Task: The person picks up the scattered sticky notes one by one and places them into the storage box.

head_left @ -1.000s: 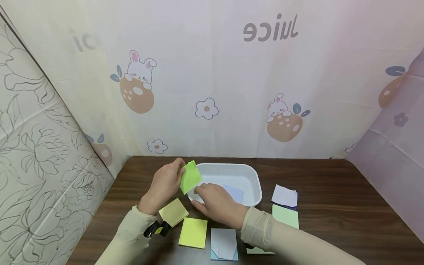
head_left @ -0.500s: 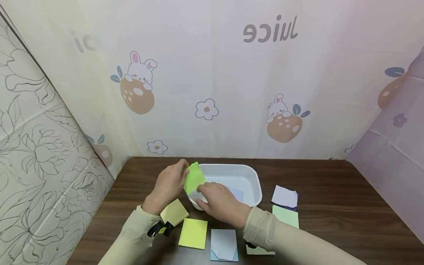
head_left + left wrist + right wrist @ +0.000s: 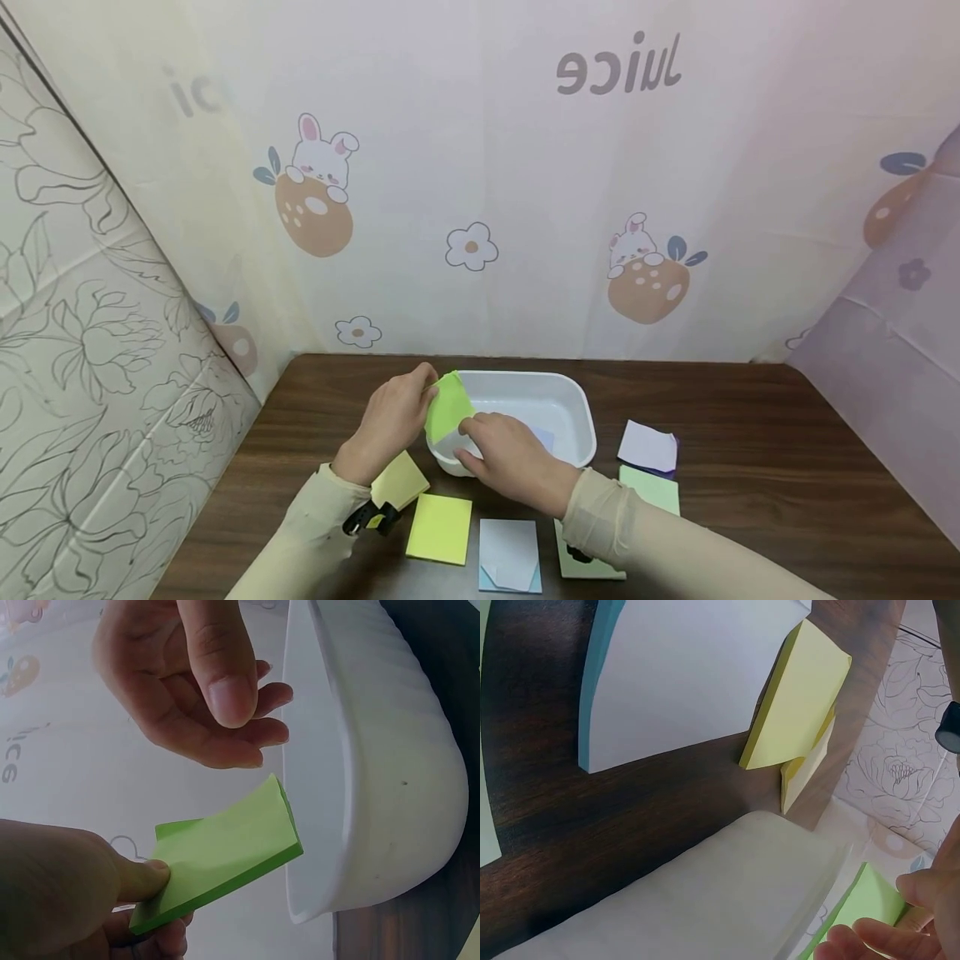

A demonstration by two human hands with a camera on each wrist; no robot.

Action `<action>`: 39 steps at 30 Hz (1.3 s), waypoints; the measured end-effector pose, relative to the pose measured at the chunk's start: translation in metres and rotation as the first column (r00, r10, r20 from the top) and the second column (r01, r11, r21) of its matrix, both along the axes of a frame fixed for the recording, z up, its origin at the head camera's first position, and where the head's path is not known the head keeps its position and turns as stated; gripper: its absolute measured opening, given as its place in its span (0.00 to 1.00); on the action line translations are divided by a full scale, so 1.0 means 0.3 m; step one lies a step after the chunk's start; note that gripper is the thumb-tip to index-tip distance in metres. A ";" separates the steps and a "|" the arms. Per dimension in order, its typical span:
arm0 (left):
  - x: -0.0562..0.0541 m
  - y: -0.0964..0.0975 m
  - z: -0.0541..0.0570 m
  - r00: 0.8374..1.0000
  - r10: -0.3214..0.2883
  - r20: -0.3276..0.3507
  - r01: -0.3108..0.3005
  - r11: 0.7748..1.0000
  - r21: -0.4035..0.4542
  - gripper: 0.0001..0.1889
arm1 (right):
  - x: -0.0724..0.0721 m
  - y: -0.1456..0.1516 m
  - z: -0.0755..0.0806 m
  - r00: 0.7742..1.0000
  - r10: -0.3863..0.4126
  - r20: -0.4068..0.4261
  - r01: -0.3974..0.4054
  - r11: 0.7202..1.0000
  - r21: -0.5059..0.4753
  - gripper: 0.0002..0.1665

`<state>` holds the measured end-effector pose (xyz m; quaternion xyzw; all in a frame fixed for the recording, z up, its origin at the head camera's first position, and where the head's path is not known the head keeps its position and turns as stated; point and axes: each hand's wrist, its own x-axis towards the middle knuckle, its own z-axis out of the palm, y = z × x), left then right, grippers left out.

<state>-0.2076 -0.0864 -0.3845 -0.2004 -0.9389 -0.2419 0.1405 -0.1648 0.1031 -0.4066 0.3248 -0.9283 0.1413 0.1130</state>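
Over the left rim of the white basin (image 3: 525, 390), the left hand (image 3: 393, 412) is pinching one end of a lime-green sticky-note pad (image 3: 448, 408) between thumb and fingers, while the right hand (image 3: 513, 458) is hanging just beside the pad's free end, its fingers loosely bent and gripping nothing. Because the thumb is bearing on that one end only, a slackening pinch could be letting the pad pivot or slip, perhaps landing it across the rim; its top is curling at the free corner, so a brush from the right fingers might be creasing or peeling a sheet. Farther out, a black wrist device (image 3: 390, 518) is hanging close to the pale yellow pad (image 3: 402, 481), and a dipping forearm could be dragging that askew. Around these, the right hand is covering part of the basin and of the pale blue paper (image 3: 544, 437) lying inside, the right sleeve (image 3: 660, 542) is masking parts of two pale green pads (image 3: 651, 487), and in the right wrist view the fingers at the lower corner are running out of frame, making their owner hard to tell.
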 end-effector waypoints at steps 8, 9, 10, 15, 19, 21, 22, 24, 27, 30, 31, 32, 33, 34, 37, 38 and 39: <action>-0.007 0.030 -0.009 1.000 -0.020 0.018 0.021 0.999 -0.030 0.04 | -0.002 0.010 0.003 1.000 -0.007 0.009 0.006 1.000 0.007 0.12; -0.008 0.033 -0.011 1.000 -0.022 0.016 0.023 0.999 -0.035 0.04 | -0.002 0.011 0.002 1.000 -0.011 0.013 0.011 1.000 0.010 0.12; -0.009 0.036 -0.013 1.000 -0.024 0.014 0.025 0.999 -0.038 0.04 | -0.003 0.013 0.000 1.000 -0.016 0.018 0.016 1.000 0.015 0.13; -0.010 0.050 -0.021 0.999 -0.036 0.018 0.037 0.998 -0.053 0.04 | -0.008 0.022 -0.009 0.999 -0.023 0.027 0.023 0.999 0.023 0.13; -0.012 0.062 -0.026 0.998 -0.046 0.033 0.047 0.997 -0.053 0.04 | -0.007 0.031 -0.008 0.999 -0.025 0.032 0.024 1.000 0.019 0.13; -0.014 0.067 -0.030 0.998 -0.052 0.040 0.054 0.997 -0.054 0.04 | -0.008 0.036 -0.010 0.999 -0.026 0.030 0.025 1.000 0.018 0.13; -0.015 0.070 -0.032 0.998 -0.054 0.045 0.056 0.997 -0.056 0.04 | -0.007 0.038 -0.010 0.999 -0.027 0.031 0.027 0.999 0.017 0.13; -0.016 0.076 -0.034 0.997 -0.058 0.056 0.061 0.996 -0.063 0.05 | -0.006 0.043 -0.011 0.999 -0.033 0.034 0.033 0.999 0.021 0.13; -0.018 0.085 -0.037 0.996 -0.068 0.052 0.072 0.994 -0.081 0.05 | -0.006 0.051 -0.014 0.999 -0.037 0.038 0.036 0.999 0.022 0.13; -0.020 0.095 -0.041 0.996 -0.075 0.051 0.080 0.992 -0.094 0.04 | -0.006 0.058 -0.017 0.999 -0.036 0.028 0.036 0.999 0.021 0.13; -0.021 0.098 -0.044 0.996 -0.078 0.048 0.082 0.992 -0.097 0.04 | -0.006 0.060 -0.018 0.999 -0.036 0.023 0.036 0.999 0.020 0.12; -0.022 0.101 -0.045 0.996 -0.079 0.046 0.084 0.991 -0.102 0.04 | -0.005 0.062 -0.018 0.999 -0.036 0.018 0.036 0.999 0.019 0.12; -0.023 0.104 -0.047 0.996 -0.080 0.046 0.084 0.991 -0.107 0.04 | -0.004 0.064 -0.019 0.999 -0.036 0.014 0.035 0.999 0.018 0.12; -0.023 0.107 -0.048 0.996 -0.081 0.047 0.086 0.990 -0.109 0.04 | -0.003 0.066 -0.019 0.999 -0.036 0.011 0.036 0.999 0.017 0.12; -0.023 0.116 -0.050 0.995 -0.089 0.038 0.093 0.989 -0.118 0.04 | -0.003 0.071 -0.021 0.999 -0.039 0.008 0.039 0.999 0.017 0.11; -0.023 0.119 -0.050 0.995 -0.093 0.039 0.097 0.988 -0.118 0.04 | -0.002 0.073 -0.021 0.999 -0.039 0.006 0.039 0.999 0.017 0.11; -0.023 0.122 -0.050 0.995 -0.096 0.040 0.100 0.988 -0.117 0.04 | -0.002 0.075 -0.022 0.999 -0.040 0.004 0.040 0.999 0.017 0.11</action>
